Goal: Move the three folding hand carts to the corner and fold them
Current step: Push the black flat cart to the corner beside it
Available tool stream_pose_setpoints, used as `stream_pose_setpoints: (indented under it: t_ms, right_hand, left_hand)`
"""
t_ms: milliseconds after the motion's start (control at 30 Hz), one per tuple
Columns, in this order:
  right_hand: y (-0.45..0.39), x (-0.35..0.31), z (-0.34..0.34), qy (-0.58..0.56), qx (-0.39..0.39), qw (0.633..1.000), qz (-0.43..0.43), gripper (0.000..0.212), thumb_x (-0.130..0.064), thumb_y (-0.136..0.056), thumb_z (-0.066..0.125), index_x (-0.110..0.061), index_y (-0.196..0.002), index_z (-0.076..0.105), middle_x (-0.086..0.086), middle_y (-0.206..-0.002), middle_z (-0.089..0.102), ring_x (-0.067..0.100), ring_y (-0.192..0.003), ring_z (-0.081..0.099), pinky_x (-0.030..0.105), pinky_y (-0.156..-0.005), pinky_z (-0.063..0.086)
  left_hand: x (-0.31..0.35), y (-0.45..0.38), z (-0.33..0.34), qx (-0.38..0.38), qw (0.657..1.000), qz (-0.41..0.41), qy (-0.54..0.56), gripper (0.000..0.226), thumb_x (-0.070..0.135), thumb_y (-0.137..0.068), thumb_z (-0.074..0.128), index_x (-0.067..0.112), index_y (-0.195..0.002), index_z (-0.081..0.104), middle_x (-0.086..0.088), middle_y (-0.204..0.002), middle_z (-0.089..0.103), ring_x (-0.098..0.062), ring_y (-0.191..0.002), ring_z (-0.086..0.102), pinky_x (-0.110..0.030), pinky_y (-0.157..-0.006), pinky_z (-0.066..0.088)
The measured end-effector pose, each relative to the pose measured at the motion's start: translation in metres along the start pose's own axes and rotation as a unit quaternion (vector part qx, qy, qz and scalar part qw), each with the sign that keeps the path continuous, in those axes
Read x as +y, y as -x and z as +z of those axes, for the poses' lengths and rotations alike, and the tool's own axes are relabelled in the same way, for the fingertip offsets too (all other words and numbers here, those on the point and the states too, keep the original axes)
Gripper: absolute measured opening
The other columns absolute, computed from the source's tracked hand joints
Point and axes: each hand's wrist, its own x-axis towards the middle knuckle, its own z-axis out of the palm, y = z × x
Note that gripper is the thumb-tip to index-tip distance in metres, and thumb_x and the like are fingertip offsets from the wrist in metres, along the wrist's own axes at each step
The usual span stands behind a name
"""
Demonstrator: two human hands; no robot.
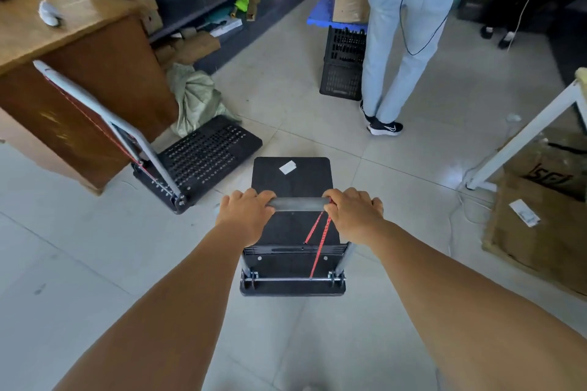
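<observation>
**Two hands on a cart handle, second cart parked by the desk**

Head view only. Both hands clamped on the grey handle bar [298, 204] of the small black hand cart [291, 181]: left hand [246, 212] curled over the bar's left end, right hand [351, 212] curled over the right end, apart from each other with bare bar between. Red bungee cord [318, 243] running from the bar beside the right hand down to the axle at the cart's near edge. White paper scrap [287, 167] lying on the deck, far side from the handle. Cart standing unfolded on the tiled floor [317, 111].

Left of that cart, just beside it: second hand cart [203, 157], perforated black deck, silver handle frame up and tilted against the wooden desk [79, 73]. Pale green sack [197, 95] behind it. Ahead and right of the held cart: another person in light blue trousers [400, 51] next to a black crate [344, 63]. Cardboard box [546, 209] off to the right.
</observation>
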Motion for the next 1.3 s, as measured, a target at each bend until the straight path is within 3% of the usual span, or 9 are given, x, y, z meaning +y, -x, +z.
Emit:
stream_pose_setpoints:
  t_ms: [133,400,867,1133,1300]
  right_hand:
    - [0.022,0.031,0.002,0.004,-0.008,1.0,-0.017,0.036,-0.034,-0.102,0.022,-0.034,-0.135,0.035,0.005,-0.131,0.045,0.026,-0.123,0.039,0.047,-0.104,0.027]
    - [0.075,0.047,0.02,0.008,-0.021,0.999,-0.04,0.035,-0.036,-0.102,0.022,-0.033,-0.134,0.036,0.005,-0.129,0.047,0.027,-0.121,0.04,0.047,-0.103,0.029]
    - [0.197,0.02,0.064,0.012,-0.047,0.992,-0.12,0.035,-0.037,-0.102,0.021,-0.034,-0.134,0.035,0.004,-0.133,0.043,0.025,-0.123,0.036,0.045,-0.103,0.025]
    - [0.215,0.003,0.078,0.024,-0.071,0.985,-0.158,0.035,-0.039,-0.1,0.021,-0.036,-0.13,0.038,0.002,-0.132,0.043,0.025,-0.123,0.035,0.045,-0.104,0.022]
    - [0.213,-0.005,0.078,0.037,-0.077,0.978,-0.192,0.034,-0.038,-0.1,0.021,-0.035,-0.13,0.039,0.002,-0.133,0.043,0.025,-0.123,0.035,0.046,-0.105,0.021]
  left_hand:
    - [0.036,0.024,0.006,-0.008,1.0,-0.015,-0.003,0.048,0.016,-0.095,0.044,0.031,-0.138,0.03,-0.004,-0.125,0.046,-0.029,-0.116,0.042,-0.043,-0.101,0.034]
    - [0.064,0.082,0.024,0.008,0.998,-0.049,0.045,0.036,0.027,-0.101,0.032,0.032,-0.136,0.032,-0.003,-0.126,0.048,-0.027,-0.116,0.043,-0.044,-0.101,0.033]
    - [0.063,0.232,0.078,0.016,0.992,-0.11,0.059,0.04,0.021,-0.098,0.044,0.034,-0.133,0.032,-0.001,-0.12,0.049,-0.026,-0.113,0.046,-0.043,-0.1,0.038]
    - [0.065,0.282,0.084,0.016,0.978,-0.174,0.116,0.033,0.032,-0.102,0.031,0.035,-0.135,0.035,0.0,-0.125,0.05,-0.024,-0.119,0.043,-0.042,-0.103,0.032]
    - [0.065,0.295,0.086,0.007,0.969,-0.209,0.128,0.034,0.03,-0.102,0.034,0.036,-0.135,0.035,0.002,-0.126,0.049,-0.024,-0.12,0.042,-0.041,-0.104,0.033]
